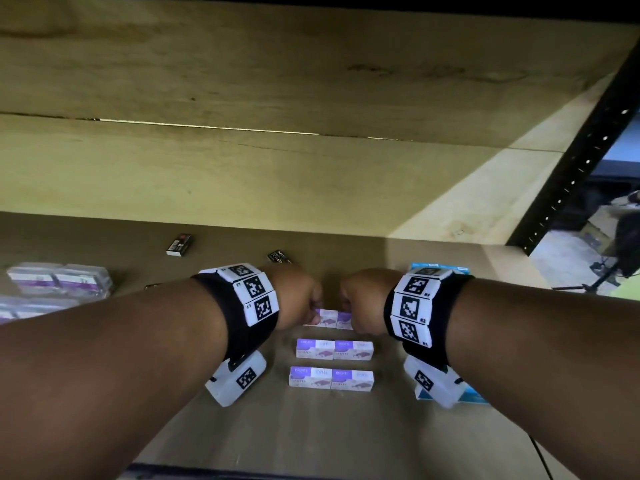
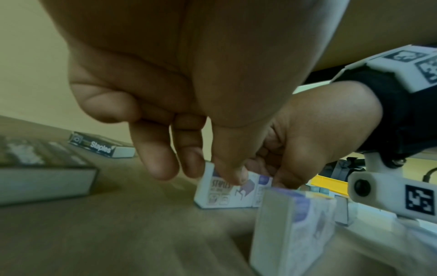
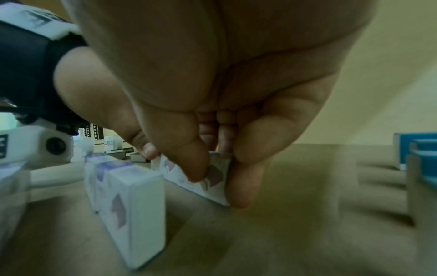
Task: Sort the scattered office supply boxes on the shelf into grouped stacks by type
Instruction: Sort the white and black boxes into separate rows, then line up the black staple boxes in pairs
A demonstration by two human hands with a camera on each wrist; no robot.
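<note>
Fingers of my left hand (image 1: 300, 296) were curled down and pinched the left box of a pair of staple boxes (image 1: 328, 319) on the shelf (image 1: 311, 427); my thumb (image 2: 232, 173) pressed its printed face. My right hand (image 1: 366, 299) pinched the right box of the same pair, thumb (image 3: 189, 158) in front and fingers behind. These boxes were white with a purple band and a purple picture, and they stood side by side, touching. Nearer to me were two more such pairs (image 1: 334, 349) in rows. Two dark boxes (image 1: 179, 244) lay near the back wall. Wrapped purple and white packs (image 1: 59, 280) were at the far left, and a blue box (image 1: 440, 268) was at the right.
</note>
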